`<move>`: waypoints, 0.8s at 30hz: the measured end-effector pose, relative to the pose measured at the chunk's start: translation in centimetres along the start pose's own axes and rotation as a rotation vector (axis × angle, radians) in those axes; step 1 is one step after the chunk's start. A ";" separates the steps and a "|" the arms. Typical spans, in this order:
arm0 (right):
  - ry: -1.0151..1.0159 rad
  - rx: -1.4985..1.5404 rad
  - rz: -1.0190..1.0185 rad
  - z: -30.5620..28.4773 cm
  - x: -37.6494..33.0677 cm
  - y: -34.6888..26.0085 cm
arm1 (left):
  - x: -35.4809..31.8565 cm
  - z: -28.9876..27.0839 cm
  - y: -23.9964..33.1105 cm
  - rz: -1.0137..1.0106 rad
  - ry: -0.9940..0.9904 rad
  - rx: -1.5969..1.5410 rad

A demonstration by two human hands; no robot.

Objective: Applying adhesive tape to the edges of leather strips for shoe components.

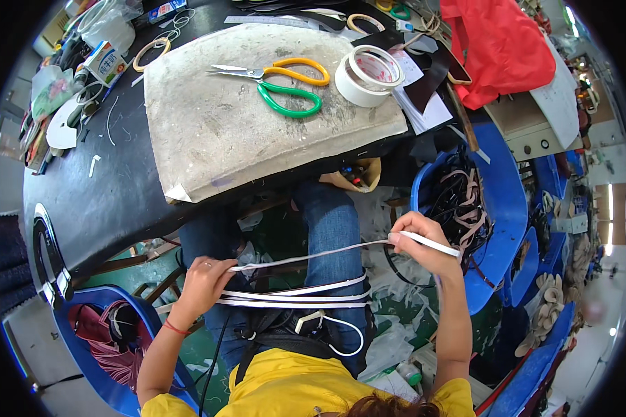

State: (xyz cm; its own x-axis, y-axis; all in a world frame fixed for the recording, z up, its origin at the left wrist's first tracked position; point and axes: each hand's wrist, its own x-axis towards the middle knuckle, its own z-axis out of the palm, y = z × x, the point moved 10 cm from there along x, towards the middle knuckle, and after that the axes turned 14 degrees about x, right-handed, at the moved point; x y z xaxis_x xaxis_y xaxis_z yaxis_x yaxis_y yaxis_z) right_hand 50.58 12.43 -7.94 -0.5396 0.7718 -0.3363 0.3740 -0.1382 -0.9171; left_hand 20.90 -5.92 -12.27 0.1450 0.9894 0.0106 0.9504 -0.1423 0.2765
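Note:
A thin pale strip (306, 257) stretches between my two hands above my lap. My left hand (205, 281) pinches its left end, fingers closed. Higher and to the right, my right hand (424, 243) grips the strip between thumb and fingers, and a white length of it sticks out past the hand. Several more white strips (299, 299) lie across my thighs just below. Scissors (271, 78) with one orange and one green handle rest on the pale work mat (222, 139), beside two stacked rolls of white tape (368, 75).
A blue chair (494, 229) at the right holds dark and pinkish straps (469, 201). Another blue chair (101, 299) at the left holds dark red strips (111, 340). Red cloth (497, 52) covers the table's far right corner. A brown bag (358, 177) hangs under the table edge.

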 end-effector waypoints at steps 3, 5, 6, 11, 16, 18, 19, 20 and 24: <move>-0.145 0.220 0.120 0.0 0.5 -1.3 | -0.8 1.5 -3.1 -0.276 -0.331 -0.680; -0.261 0.344 0.207 -0.9 0.9 -2.1 | -1.7 -0.5 -4.8 -0.312 -0.511 -0.776; -0.347 0.320 0.195 -1.2 1.3 -3.1 | -1.6 -2.4 -6.0 -0.331 -0.524 -0.766; -0.314 0.144 0.047 -3.3 6.0 -9.6 | -2.7 -14.0 -13.0 -0.437 -0.273 -0.609; -0.122 -0.146 -0.214 -5.2 13.3 -18.9 | -3.2 -20.9 -20.1 -0.648 -0.203 -0.463; -0.046 -0.365 -0.343 -4.6 17.4 -21.6 | -4.2 -21.6 -22.8 -0.717 -0.230 -0.361; 0.003 -0.474 -0.464 -3.4 19.3 -23.1 | -5.2 -21.7 -24.4 -0.765 -0.260 -0.303; 0.061 -0.633 -0.530 -2.1 20.8 -24.4 | -5.3 -21.3 -25.8 -0.727 -0.297 -0.178; 0.353 -0.887 -0.513 -0.4 25.1 -25.4 | -6.0 -16.9 -30.6 -0.747 -0.184 -0.034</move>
State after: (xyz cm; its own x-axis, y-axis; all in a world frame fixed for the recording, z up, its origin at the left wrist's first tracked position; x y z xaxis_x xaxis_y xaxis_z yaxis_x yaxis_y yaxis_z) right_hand 27.85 35.48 6.96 -0.5930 0.7641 0.2539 0.6541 0.6410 -0.4015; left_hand -13.66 -7.04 -4.56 -0.4857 0.8009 -0.3501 0.8054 0.5657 0.1768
